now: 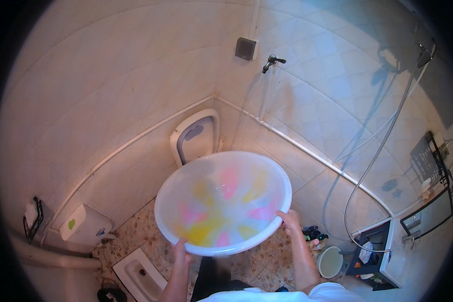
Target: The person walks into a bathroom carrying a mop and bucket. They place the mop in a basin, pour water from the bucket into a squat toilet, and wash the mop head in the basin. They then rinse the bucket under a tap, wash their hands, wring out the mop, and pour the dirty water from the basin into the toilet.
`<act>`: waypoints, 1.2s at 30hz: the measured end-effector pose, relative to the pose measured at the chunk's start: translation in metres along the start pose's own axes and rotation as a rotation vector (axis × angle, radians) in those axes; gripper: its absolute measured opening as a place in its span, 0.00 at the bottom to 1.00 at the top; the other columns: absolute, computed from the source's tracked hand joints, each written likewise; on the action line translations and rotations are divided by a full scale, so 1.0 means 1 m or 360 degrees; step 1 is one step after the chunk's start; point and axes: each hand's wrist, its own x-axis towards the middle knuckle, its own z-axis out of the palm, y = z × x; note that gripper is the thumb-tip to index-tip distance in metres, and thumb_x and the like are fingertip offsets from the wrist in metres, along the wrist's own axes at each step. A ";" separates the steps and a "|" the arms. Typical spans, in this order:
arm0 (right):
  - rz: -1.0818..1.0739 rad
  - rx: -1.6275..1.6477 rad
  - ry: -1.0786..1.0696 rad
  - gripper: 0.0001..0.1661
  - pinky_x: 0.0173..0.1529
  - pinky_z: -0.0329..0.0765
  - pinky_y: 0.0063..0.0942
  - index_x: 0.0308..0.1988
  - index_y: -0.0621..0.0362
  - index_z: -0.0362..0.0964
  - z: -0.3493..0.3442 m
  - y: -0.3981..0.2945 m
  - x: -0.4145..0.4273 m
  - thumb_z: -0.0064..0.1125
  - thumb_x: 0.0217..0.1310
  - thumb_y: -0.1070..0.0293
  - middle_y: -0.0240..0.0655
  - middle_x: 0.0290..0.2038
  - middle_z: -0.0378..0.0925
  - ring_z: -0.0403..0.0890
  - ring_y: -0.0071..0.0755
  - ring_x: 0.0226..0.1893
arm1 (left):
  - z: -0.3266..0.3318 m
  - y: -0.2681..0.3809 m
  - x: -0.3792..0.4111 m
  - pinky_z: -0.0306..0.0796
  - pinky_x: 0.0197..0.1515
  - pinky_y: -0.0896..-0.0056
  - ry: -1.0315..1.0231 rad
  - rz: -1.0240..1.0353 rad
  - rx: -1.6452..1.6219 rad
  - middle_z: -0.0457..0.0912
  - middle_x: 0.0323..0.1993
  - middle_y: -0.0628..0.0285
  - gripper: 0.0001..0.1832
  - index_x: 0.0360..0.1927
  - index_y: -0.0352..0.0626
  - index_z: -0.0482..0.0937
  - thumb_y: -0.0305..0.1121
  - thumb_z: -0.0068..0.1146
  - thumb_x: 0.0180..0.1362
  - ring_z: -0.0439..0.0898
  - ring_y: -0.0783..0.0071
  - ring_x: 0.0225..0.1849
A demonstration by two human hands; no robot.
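A large round white plastic basin (245, 246) with pink and yellow petal-like patches inside is held up in front of me, tilted. My left hand (182, 252) grips its rim at the lower left, thumb over the edge. On the right side of the rim, my right hand (290, 221) holds on the same way. The fingers of both hands are partly hidden beneath the basin. Behind the basin, a white and grey oval plastic piece (198, 136) leans in the wall corner, its lower end hidden.
A squat toilet (147, 273) lies at the lower left, below a wall cistern (85, 228). A pale bucket (330, 262) and several bottles (314, 234) stand on the floor at right, near a washbasin cabinet (375, 260). A shower hose (379, 151) hangs down; a tap (272, 62) juts from the wall.
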 end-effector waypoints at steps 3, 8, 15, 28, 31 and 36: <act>-0.0010 -0.0170 0.0089 0.12 0.20 0.66 0.23 0.35 0.68 0.75 0.012 -0.015 0.032 0.61 0.51 0.70 0.36 0.24 0.77 0.74 0.26 0.18 | 0.020 0.008 0.027 0.73 0.52 0.54 -0.0035 -0.0047 -0.0027 0.71 0.52 0.53 0.32 0.60 0.39 0.61 0.17 0.49 0.47 0.74 0.55 0.52; -0.0019 -0.0095 0.0103 0.14 0.21 0.68 0.24 0.36 0.70 0.74 0.039 -0.042 0.069 0.61 0.50 0.71 0.39 0.26 0.78 0.76 0.28 0.20 | 0.040 0.017 0.083 0.74 0.50 0.51 -0.0112 -0.0129 0.0004 0.71 0.52 0.54 0.31 0.59 0.44 0.61 0.18 0.48 0.47 0.73 0.54 0.52; 0.0050 -0.0119 0.0169 0.13 0.20 0.69 0.24 0.35 0.70 0.74 0.053 -0.059 0.099 0.60 0.49 0.72 0.39 0.25 0.77 0.76 0.28 0.19 | 0.094 0.040 0.097 0.75 0.49 0.54 0.0102 -0.0247 0.0117 0.73 0.50 0.52 0.29 0.58 0.38 0.62 0.18 0.51 0.49 0.76 0.54 0.49; 0.0088 -0.0124 0.0073 0.16 0.25 0.72 0.27 0.38 0.71 0.74 0.034 -0.063 0.153 0.61 0.49 0.72 0.40 0.28 0.78 0.78 0.31 0.24 | 0.110 0.012 0.108 0.75 0.47 0.46 0.0040 -0.0240 0.0127 0.72 0.49 0.54 0.29 0.58 0.44 0.62 0.22 0.49 0.48 0.75 0.55 0.49; 0.0058 -0.0059 0.0028 0.15 0.25 0.72 0.27 0.38 0.71 0.74 0.025 -0.059 0.170 0.61 0.49 0.72 0.41 0.29 0.79 0.79 0.31 0.24 | 0.124 0.007 0.098 0.74 0.48 0.46 0.0093 -0.0290 0.0091 0.72 0.49 0.54 0.29 0.57 0.44 0.62 0.21 0.49 0.48 0.75 0.54 0.50; 0.0133 -0.0075 -0.0099 0.16 0.27 0.76 0.27 0.40 0.73 0.71 0.007 -0.066 0.193 0.59 0.51 0.74 0.41 0.31 0.78 0.78 0.32 0.24 | 0.153 0.000 0.072 0.75 0.48 0.50 0.0192 -0.0237 0.0079 0.73 0.49 0.50 0.27 0.57 0.36 0.63 0.20 0.48 0.50 0.76 0.51 0.48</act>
